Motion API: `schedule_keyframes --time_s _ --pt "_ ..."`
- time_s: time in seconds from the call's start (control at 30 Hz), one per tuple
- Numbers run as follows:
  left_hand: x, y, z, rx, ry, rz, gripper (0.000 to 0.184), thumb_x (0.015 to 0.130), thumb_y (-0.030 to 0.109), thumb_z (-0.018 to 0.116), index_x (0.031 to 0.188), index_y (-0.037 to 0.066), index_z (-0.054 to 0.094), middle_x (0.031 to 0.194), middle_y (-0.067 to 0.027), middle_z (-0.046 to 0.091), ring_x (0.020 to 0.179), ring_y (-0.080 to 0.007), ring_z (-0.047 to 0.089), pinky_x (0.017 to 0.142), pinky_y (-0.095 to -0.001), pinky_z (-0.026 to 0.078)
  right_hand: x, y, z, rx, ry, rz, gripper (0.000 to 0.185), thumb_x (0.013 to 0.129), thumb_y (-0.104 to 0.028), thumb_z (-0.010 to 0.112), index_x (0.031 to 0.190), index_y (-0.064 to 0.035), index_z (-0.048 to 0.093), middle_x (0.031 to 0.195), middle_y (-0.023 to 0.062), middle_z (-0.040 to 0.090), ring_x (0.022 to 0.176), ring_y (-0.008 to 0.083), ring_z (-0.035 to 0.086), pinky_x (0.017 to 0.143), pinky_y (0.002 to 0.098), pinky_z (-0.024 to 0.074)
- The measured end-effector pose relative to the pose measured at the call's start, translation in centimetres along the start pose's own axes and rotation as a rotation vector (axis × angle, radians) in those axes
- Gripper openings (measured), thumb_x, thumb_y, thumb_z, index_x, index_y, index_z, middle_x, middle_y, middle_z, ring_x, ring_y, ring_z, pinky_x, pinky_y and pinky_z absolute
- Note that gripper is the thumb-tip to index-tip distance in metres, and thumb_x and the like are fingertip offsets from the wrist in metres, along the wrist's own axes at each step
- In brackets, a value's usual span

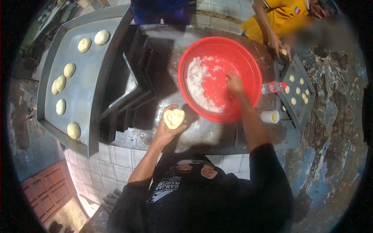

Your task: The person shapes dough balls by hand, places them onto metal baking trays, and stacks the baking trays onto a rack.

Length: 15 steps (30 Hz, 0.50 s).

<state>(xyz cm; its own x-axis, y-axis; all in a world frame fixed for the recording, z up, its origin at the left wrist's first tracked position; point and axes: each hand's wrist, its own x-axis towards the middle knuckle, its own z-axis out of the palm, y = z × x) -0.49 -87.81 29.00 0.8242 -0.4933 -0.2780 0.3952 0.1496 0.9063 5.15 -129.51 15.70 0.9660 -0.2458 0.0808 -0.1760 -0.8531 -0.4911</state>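
Observation:
My left hand (167, 131) is wrapped round a piece of pale yellow dough (173, 118), open at its top, held over the table in front of me. Inside the large red basin (181, 77) is my right hand (234, 82), its fingers pressed together over the red bottom; whatever they may hold is too small to make out. White crumbly filling (197, 79) lies along the basin's left side, with loose bits scattered near its middle.
A metal tray (87, 54) of dough balls rests on stacked trays at left. Right of the basin are a bottle (272, 87), a white cup (269, 117) and a smaller tray (297, 73) with dough pieces. A co-worker in yellow (279, 15) holds dough there.

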Motion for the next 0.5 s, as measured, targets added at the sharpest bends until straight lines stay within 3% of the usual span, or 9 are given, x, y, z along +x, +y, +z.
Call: schedule_keyframes --time_s 0.07,0.13,0.2,0.23,0.27,0.33,0.37,0.47,0.5 --pt "1.8 -0.1 -1.5 -0.014 -0.023 -0.055 0.062 0.081 -0.006 0.079 0.133 0.005 0.048 0.113 -0.0046 0.065 0.103 -0.0126 0.066 0.095 -0.0293 0.053 2.9 1.5 2.3 0.023 -0.045 0.023 0.034 0.092 -0.012 0.057 0.122 0.0026 0.066 0.124 0.025 0.066 0.119 0.0391 0.061 0.104 0.0455 0.0487" --pt "3.4 0.1 -2.3 0.033 0.011 -0.062 0.058 0.081 -0.004 0.08 0.13 0.004 0.049 0.11 -0.0053 0.067 0.1 -0.0128 0.067 0.092 -0.0287 0.055 4.4 2.7 5.2 -0.042 0.103 -0.248 0.036 0.093 -0.016 0.059 0.124 0.0021 0.064 0.125 0.0242 0.065 0.118 0.04 0.062 0.104 0.0464 0.0482" --pt "4.9 0.2 -3.1 0.095 0.02 -0.085 0.062 0.08 0.0 0.083 0.132 0.005 0.049 0.111 -0.0059 0.067 0.103 -0.0136 0.067 0.092 -0.0296 0.054 4.9 1.5 6.4 -0.02 0.016 -0.233 0.035 0.094 -0.02 0.059 0.122 0.0008 0.064 0.125 0.024 0.065 0.119 0.0402 0.06 0.105 0.0477 0.0467" --pt "5.7 -0.7 -3.9 0.317 0.063 -0.033 0.068 0.078 0.006 0.086 0.135 0.007 0.048 0.111 -0.0064 0.068 0.106 -0.0151 0.066 0.093 -0.031 0.054 4.4 0.2 6.2 -0.107 -0.121 -0.23 0.035 0.095 -0.021 0.057 0.123 0.0005 0.063 0.128 0.0233 0.062 0.121 0.0397 0.057 0.106 0.048 0.0453" --pt "6.2 -0.5 -3.9 0.307 0.067 -0.038 0.068 0.078 0.006 0.086 0.135 0.007 0.048 0.111 -0.0064 0.068 0.106 -0.0151 0.066 0.093 -0.031 0.054 3.8 -0.8 5.9 -0.195 -0.254 -0.23 0.036 0.096 -0.021 0.055 0.123 0.0003 0.062 0.132 0.0227 0.06 0.124 0.0392 0.054 0.107 0.0484 0.0439" --pt "6.9 0.6 -3.4 0.344 0.183 0.005 0.074 0.077 0.01 0.088 0.138 0.008 0.047 0.113 -0.0072 0.069 0.106 -0.0159 0.066 0.094 -0.032 0.054 0.9 1.8 8.0 -0.161 -0.198 -0.547 0.029 0.096 -0.022 0.055 0.12 -0.0061 0.063 0.126 0.0193 0.061 0.12 0.0372 0.055 0.106 0.0483 0.0444" --pt "7.0 1.1 -3.3 0.365 0.199 0.017 0.075 0.078 0.011 0.087 0.14 0.008 0.045 0.114 -0.008 0.069 0.105 -0.0159 0.067 0.094 -0.0326 0.054 -1.8 3.5 10.4 -0.167 -0.203 -0.55 0.029 0.096 -0.022 0.055 0.12 -0.0061 0.063 0.126 0.0193 0.061 0.12 0.0372 0.055 0.106 0.0483 0.0444" --pt "7.8 1.0 -3.0 0.101 0.181 0.025 0.067 0.079 0.01 0.086 0.135 0.007 0.05 0.112 -0.0077 0.07 0.102 -0.0161 0.068 0.092 -0.0324 0.054 -5.6 4.8 12.1 0.206 -0.214 -0.226 0.025 0.097 -0.021 0.055 0.114 -0.0073 0.066 0.112 0.0105 0.066 0.107 0.0308 0.061 0.099 0.0477 0.0485" --pt "8.0 0.9 -3.1 0.197 0.168 0.05 0.056 0.08 0.009 0.085 0.127 0.006 0.057 0.109 -0.007 0.072 0.1 -0.0154 0.068 0.091 -0.032 0.055 -4.8 2.1 8.3 0.338 -0.47 0.021 0.023 0.098 -0.02 0.057 0.113 -0.0055 0.067 0.105 0.0067 0.066 0.099 0.0255 0.062 0.094 0.0438 0.0509"
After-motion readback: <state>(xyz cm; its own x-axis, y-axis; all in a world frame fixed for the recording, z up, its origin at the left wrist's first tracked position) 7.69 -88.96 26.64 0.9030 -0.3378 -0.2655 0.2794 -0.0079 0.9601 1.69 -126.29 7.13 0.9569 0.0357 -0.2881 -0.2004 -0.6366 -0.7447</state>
